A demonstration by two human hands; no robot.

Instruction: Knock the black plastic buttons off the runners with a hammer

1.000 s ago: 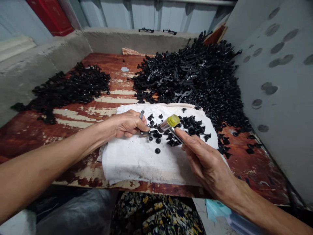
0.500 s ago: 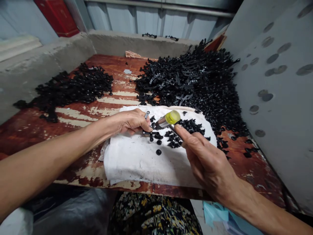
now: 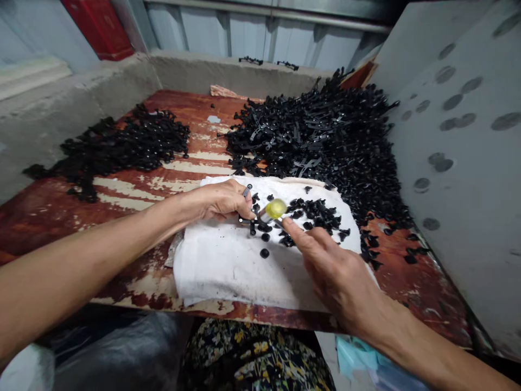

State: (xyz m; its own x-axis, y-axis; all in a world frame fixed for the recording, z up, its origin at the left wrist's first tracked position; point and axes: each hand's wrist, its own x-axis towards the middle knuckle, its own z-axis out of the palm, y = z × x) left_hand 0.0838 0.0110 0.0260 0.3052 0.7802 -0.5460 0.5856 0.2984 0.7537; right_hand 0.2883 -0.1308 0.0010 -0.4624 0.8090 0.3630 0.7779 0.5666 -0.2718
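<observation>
My left hand is closed on a black jointed bracket, whose arms stick out past the thumb over the white cloth. In my right hand is a small hammer with a yellow face and a metal head, the index finger laid along its handle. The hammer head is blurred and sits just right of the left fingertips, covering part of the bracket; whether they touch I cannot tell. Small black knob-like parts lie scattered on the cloth, and a single round one lies nearer me.
A large heap of black brackets covers the back right of the worn red table. Another pile lies at the left. A spotted grey panel stands at the right, and a concrete ledge runs behind.
The hammer in my right hand has moved left and slightly down toward the left fingertips. My left hand keeps its hold on the bracket, nearly still.
</observation>
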